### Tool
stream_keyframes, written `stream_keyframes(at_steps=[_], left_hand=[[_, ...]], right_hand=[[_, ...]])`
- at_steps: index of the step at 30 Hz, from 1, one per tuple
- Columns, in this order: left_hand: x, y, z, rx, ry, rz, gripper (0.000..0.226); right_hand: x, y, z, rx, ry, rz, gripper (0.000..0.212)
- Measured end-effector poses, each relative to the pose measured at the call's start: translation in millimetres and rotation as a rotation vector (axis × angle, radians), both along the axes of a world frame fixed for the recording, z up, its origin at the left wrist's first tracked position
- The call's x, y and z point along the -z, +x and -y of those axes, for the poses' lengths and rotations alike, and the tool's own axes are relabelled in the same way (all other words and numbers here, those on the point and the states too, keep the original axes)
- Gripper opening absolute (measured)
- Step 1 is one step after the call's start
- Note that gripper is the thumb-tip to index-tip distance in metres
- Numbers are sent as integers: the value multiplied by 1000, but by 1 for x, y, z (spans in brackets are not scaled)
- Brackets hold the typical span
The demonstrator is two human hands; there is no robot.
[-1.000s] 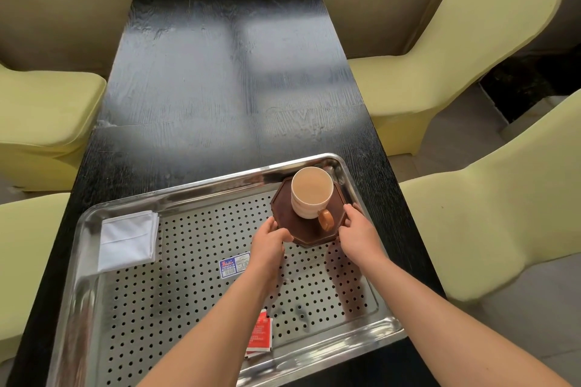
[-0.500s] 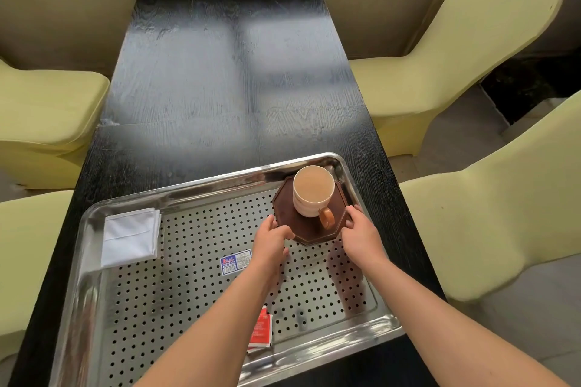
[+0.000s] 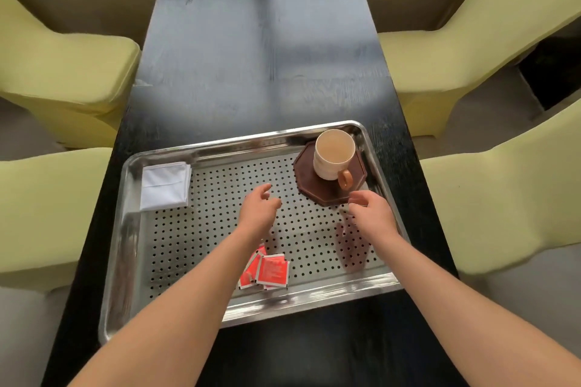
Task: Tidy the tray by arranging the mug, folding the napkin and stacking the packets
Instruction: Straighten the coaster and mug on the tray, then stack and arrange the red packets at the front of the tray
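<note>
A cream mug [image 3: 333,154] with a brown handle stands on a dark octagonal coaster [image 3: 327,188] in the far right corner of the perforated steel tray [image 3: 125,229]. A folded white napkin [image 3: 165,185] lies in the tray's far left corner. Several red packets [image 3: 270,270] lie in a loose overlapping pile near the tray's front rim, partly under my left forearm. My left hand [image 3: 259,210] hovers over the tray's middle, fingers loosely curled, holding nothing. My right hand [image 3: 371,214] hovers just in front of the coaster, fingers relaxed, apart from it.
The tray sits on a long black table [image 3: 261,56]. Yellow-green upholstered chairs [image 3: 69,72] flank both sides of the table. The blue-labelled packet seen earlier is hidden, probably under my left hand.
Both hands have let go of the coaster and drawn back toward me. The view has shifted, so more of the red packets show near the front rim.
</note>
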State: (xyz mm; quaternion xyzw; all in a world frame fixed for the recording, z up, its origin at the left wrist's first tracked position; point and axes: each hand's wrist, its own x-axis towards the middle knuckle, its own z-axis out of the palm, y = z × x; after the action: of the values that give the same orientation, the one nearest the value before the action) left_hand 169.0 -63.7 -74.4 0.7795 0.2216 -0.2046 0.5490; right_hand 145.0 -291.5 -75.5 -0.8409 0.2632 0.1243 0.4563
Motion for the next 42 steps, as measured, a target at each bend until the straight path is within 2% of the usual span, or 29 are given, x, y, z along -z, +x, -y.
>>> stream_keyframes(at_steps=[3, 7, 12, 16, 19, 25, 30, 32, 34, 36, 39, 42], left_hand=[[-2, -27, -20, 45, 62, 24, 47], [-2, -75, -46, 114, 121, 20, 37], [3, -118, -75, 101, 324, 18, 30], [11, -125, -81, 166, 422, 0, 34], [20, -122, -77, 227, 471, -5, 37], [33, -111, -63, 286, 545, -28, 37], [34, -106, -55, 225, 575, -70, 19], [32, -105, -54, 197, 554, -87, 10], [31, -105, -53, 170, 515, -98, 12], [30, -105, -55, 151, 480, -93, 12], [28, -106, -66, 105, 472, -76, 9], [25, -110, -79, 55, 450, -50, 8]], right_hand=[[0, -23, -19, -65, 70, -23, 26], [-3, -49, -48, -364, -44, -54, 25], [-5, -65, -89, -683, -216, -72, 39], [5, -68, -119, -912, -443, -48, 56], [15, -72, -130, -1002, -570, -45, 56], [23, -71, -123, -966, -605, 17, 20], [23, -63, -105, -710, -415, -81, 9], [25, -64, -101, -697, -364, -108, 28], [28, -67, -104, -781, -416, -123, 45], [33, -69, -109, -829, -490, -99, 39], [37, -68, -111, -755, -456, -114, 27], [38, -69, -111, -743, -425, -126, 47]])
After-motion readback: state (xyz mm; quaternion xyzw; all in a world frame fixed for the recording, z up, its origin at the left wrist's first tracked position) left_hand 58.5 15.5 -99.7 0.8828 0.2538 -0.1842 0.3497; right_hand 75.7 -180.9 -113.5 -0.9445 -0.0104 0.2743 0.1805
